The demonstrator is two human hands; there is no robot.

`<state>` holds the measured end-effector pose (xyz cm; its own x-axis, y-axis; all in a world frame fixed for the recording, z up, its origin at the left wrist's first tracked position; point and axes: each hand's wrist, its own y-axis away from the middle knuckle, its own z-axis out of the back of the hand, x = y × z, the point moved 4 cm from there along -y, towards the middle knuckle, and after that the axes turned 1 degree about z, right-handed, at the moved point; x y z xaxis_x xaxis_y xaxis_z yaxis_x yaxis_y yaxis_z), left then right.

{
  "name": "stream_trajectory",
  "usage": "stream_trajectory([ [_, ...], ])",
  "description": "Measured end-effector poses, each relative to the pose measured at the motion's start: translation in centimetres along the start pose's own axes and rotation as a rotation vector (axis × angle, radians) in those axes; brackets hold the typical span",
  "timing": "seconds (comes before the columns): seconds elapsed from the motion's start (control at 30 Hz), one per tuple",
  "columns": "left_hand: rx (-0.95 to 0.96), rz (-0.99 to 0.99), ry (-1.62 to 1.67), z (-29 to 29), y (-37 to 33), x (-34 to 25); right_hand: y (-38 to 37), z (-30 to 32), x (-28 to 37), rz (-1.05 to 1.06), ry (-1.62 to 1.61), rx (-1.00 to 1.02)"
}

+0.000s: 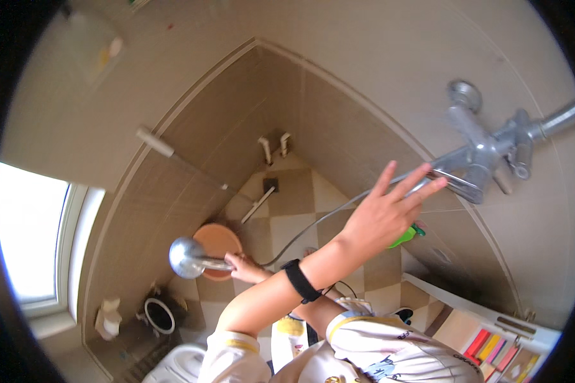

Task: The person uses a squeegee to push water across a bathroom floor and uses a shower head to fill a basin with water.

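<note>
My arms cross, the left one over the right. My left hand [390,207], with a black band [300,281] on its wrist, reaches right with fingers spread. Its fingertips are at the looped metal lever [460,185] of the chrome shower tap [482,153] on the right wall; whether they touch it I cannot tell. Under the left forearm, my right hand [246,268] is closed round the handle of a chrome shower head [188,258], held out to the left. A grey hose [300,233] curves from near that hand toward the tap. The shower head partly covers an orange basin [220,239] on the floor.
A long-handled squeegee [201,169] leans in the corner, near a floor drain [271,185] and two wall pipes [266,151]. A green object [402,239] is partly hidden behind my left hand. A window [32,236] is at left, a shelf unit [517,329] at lower right.
</note>
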<state>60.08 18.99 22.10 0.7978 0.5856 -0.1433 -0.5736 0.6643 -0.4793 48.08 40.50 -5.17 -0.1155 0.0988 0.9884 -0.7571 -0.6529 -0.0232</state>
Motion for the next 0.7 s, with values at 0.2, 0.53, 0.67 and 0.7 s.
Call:
stream_trajectory([
  [0.2,-0.08,0.103,0.146,7.1,8.3,2.1,0.7,1.5,-2.4,-0.184,-0.319,-0.032],
  [0.53,-0.133,1.133,-0.393,23.8,42.7,2.2,0.7,12.2,6.9,-0.038,0.271,-0.202],
  [0.67,-0.107,1.013,-0.549,28.2,46.2,-1.1,2.0,16.7,14.2,-0.08,0.482,-0.273],
  [0.7,-0.173,1.116,-0.328,27.7,49.1,-1.6,2.4,17.6,15.9,-0.058,0.522,-0.292],
])
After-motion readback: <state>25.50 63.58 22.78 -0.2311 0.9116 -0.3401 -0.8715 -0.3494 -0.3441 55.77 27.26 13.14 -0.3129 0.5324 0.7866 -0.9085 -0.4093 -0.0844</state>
